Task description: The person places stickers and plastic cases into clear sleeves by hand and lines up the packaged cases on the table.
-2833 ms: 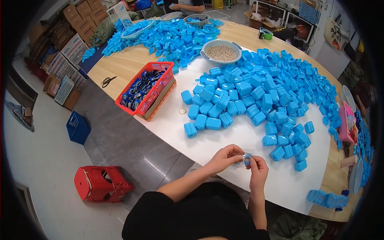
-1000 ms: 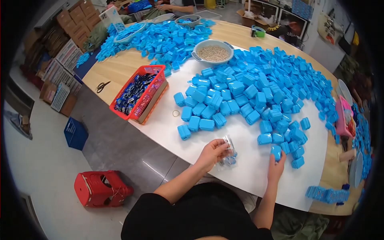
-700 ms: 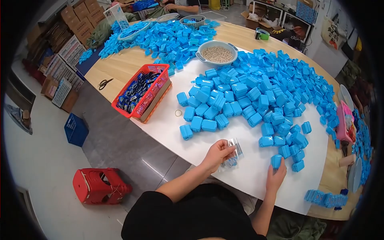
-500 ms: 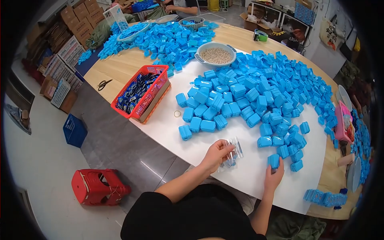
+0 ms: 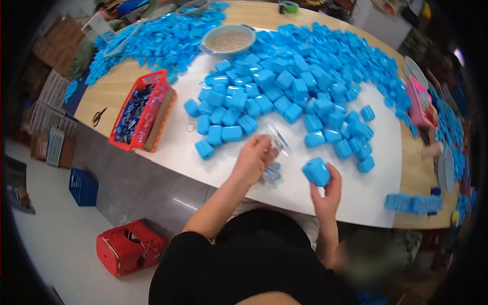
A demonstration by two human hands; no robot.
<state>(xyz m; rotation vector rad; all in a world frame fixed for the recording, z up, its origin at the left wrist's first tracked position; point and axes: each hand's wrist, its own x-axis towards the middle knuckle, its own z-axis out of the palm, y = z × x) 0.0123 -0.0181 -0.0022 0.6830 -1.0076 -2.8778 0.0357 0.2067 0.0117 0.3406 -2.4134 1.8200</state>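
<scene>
Over the white sheet (image 5: 183, 165) on the table, my left hand (image 5: 255, 155) pinches a clear plastic bag (image 5: 277, 140). Small blue and clear pieces (image 5: 273, 172) show just below its fingers; whether they lie inside the bag is hard to tell. My right hand (image 5: 328, 192) grips a small blue case (image 5: 316, 172) between thumb and fingers, raised off the sheet. Beyond both hands spreads a large heap of similar blue cases (image 5: 264, 79). A thin ring (image 5: 190, 127) lies left of the heap.
A red basket (image 5: 161, 84) of dark blue packets stands left, near scissors (image 5: 99, 117). Behind the heap is a bowl (image 5: 229, 39) of beads. At right are a pink basket (image 5: 419, 104) and a row of blue items (image 5: 413, 203). A red stool (image 5: 129, 246) stands on the floor.
My right hand has lifted the blue case and brought it left, nearer my left hand, which still has the clear bag. The camera view has shifted, so the table appears higher and further left.
</scene>
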